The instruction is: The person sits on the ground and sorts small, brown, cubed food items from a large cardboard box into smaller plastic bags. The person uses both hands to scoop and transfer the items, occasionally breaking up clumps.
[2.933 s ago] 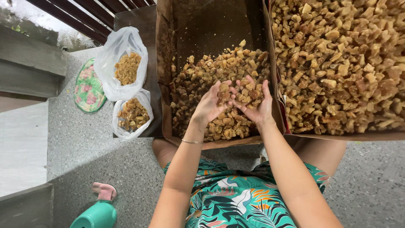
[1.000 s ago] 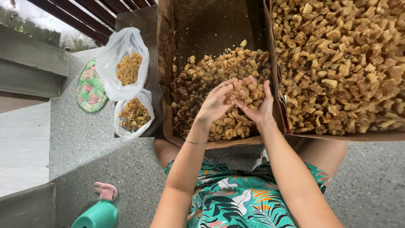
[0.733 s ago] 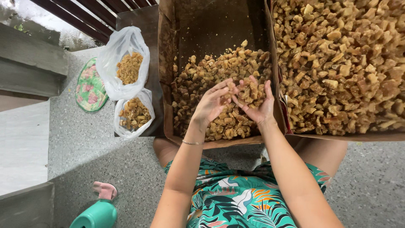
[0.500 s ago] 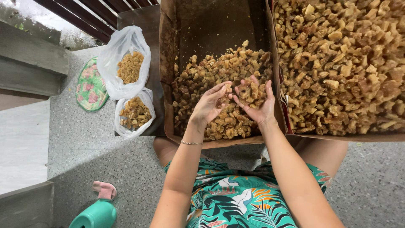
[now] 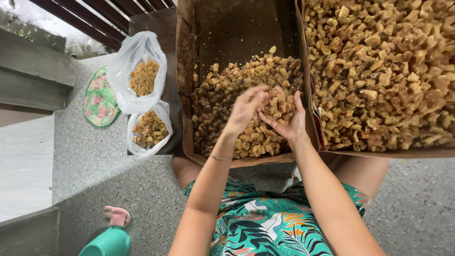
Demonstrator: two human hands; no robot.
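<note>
My right hand (image 5: pixel 286 123) is cupped palm up over the left cardboard box (image 5: pixel 187 80), holding a small heap of brown chunks (image 5: pixel 279 105). Above that heap, my left hand (image 5: pixel 247 108) has its fingers bent down and touching the pieces. The box holds a pile of the same brown lumpy chunks (image 5: pixel 227 90) in its near half; its far half is bare brown cardboard. A thin bracelet (image 5: pixel 221 157) circles my left wrist.
A second box (image 5: pixel 379 71) at the right is full of lighter chunks. Two clear plastic bags (image 5: pixel 137 71) (image 5: pixel 149 128) with sorted pieces lie left of the boxes, beside a floral fan (image 5: pixel 98 98). A green container (image 5: pixel 109 242) and a pink slipper (image 5: pixel 117 215) sit on the speckled floor.
Both hands rose slightly from the pile and drew together. The right hand now cups chunks, with the left hand picking over them.
</note>
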